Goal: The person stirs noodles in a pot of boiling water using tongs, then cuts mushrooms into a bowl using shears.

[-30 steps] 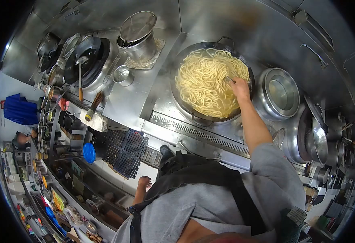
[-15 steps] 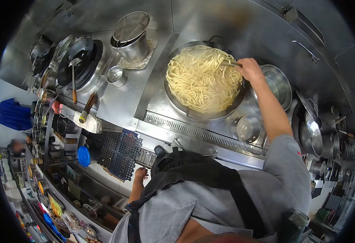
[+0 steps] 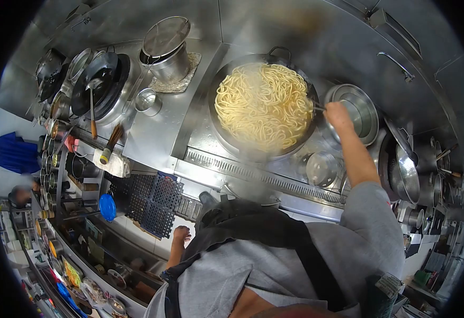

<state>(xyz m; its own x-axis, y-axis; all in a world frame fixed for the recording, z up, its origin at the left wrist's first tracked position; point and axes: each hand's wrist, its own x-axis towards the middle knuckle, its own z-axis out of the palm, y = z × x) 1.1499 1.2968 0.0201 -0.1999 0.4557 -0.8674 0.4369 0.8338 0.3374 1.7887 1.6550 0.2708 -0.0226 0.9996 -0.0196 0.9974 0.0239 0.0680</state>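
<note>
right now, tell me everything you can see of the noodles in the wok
The noodles are thick, pale yellow strands, long and tangled, looking soft and moist. They lie in a broad heap filling most of the wok, with steam blurring some. A metal utensil in the right hand reaches their right edge; contact is unclear.

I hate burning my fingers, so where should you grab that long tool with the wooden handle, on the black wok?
Grip the tool by its wooden handle, probably coming from the near side: the handle points that way, sticking out past the black wok, while the metal head lies over it.
</note>
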